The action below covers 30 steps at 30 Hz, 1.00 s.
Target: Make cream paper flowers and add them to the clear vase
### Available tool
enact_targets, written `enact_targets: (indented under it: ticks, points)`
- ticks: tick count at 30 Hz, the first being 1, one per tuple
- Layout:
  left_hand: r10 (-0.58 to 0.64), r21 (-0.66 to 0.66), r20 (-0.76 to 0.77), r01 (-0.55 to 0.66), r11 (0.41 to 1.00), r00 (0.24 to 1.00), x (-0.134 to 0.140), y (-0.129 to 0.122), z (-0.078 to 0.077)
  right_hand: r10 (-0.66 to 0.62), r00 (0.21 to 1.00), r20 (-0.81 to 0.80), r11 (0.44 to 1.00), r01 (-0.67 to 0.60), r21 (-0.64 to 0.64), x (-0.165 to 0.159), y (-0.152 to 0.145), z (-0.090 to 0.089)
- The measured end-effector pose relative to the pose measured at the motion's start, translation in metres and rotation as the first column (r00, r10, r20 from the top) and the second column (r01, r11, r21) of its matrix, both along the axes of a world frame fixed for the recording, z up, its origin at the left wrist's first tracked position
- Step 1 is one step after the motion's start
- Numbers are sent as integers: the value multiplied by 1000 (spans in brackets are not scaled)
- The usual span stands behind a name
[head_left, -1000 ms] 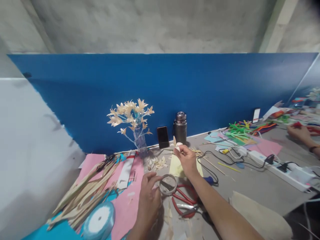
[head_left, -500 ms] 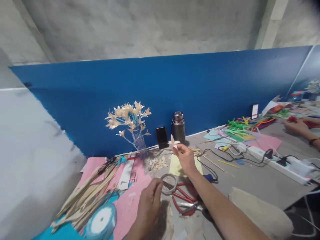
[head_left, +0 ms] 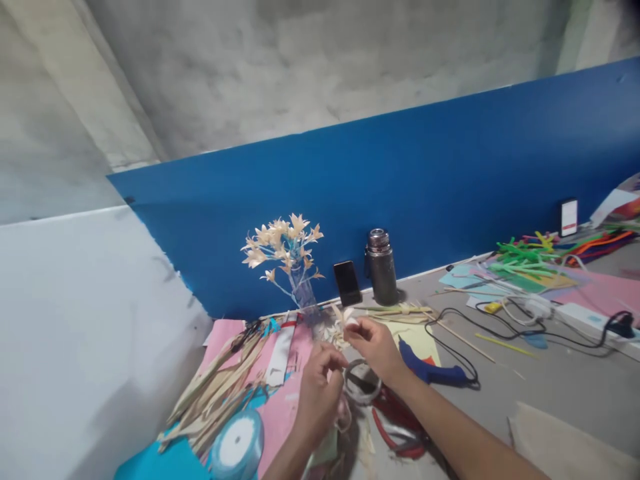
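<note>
My right hand (head_left: pixel 375 347) pinches a small cream husk-like flower (head_left: pixel 343 316) by its base, petals pointing up and left. Just below and to the left, my left hand (head_left: pixel 320 390) has thumb and forefinger bent together; whatever is between them is too small to make out. A roll of tape (head_left: pixel 358 401) lies beside the left fingertips, partly under the right wrist. Red-handled scissors (head_left: pixel 386 430) and other red handles lie under the right forearm, partly covered. Loose cream petals (head_left: pixel 330 335) are scattered behind the hands.
A vase (head_left: pixel 304 293) of cream flowers (head_left: pixel 283 243), a phone (head_left: pixel 347 283) and a flask (head_left: pixel 383 273) stand along the blue partition (head_left: pixel 400 180). Dried strips (head_left: pixel 220 393) and a ribbon spool (head_left: pixel 237 443) lie left. A blue glue gun (head_left: pixel 433 370) and cables lie right.
My right hand has lowered the flower toward my left hand, and the two hands are closer together. The view has turned rightward-tilted, showing the glue gun more fully.
</note>
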<state>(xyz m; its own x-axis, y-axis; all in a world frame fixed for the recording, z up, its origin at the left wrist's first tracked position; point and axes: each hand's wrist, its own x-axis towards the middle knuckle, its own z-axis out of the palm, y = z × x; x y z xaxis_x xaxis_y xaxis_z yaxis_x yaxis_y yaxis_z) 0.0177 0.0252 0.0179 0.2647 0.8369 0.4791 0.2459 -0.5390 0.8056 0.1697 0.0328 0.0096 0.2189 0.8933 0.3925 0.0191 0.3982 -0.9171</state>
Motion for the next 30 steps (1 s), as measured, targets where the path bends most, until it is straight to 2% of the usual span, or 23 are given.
enact_targets:
  ticks: [2,4,6,11,15,19,22,30]
  points:
    - [7,-130,124,9,991,992,-2,4,-5,6,997,73,1000,-5,-10,-6,-1,-2]
    - [58,-296,239,16,955,969,-5,7,-6,30,991,130,999,-27,-27,-10,-3,-4]
    - [116,-398,292,10,917,949,-8,10,-5,50,987,152,998,-44,-44,-14,-4,-6]
    - [190,-312,261,-104,944,946,-12,11,-1,86,982,167,995,-78,-57,-19,-8,-9]
    - [105,-368,258,-3,930,960,-15,12,-5,137,977,163,988,-123,-94,-23,-13,-9]
    - [97,-491,355,97,866,930,-16,12,-15,164,979,122,978,-145,-153,-25,-13,-10]
    - [97,-529,429,162,833,898,-15,9,-21,146,983,115,975,-124,-182,-26,-14,-10]
    - [185,-549,460,115,828,868,-17,-1,-29,138,943,304,963,-57,-262,-29,-22,-8]
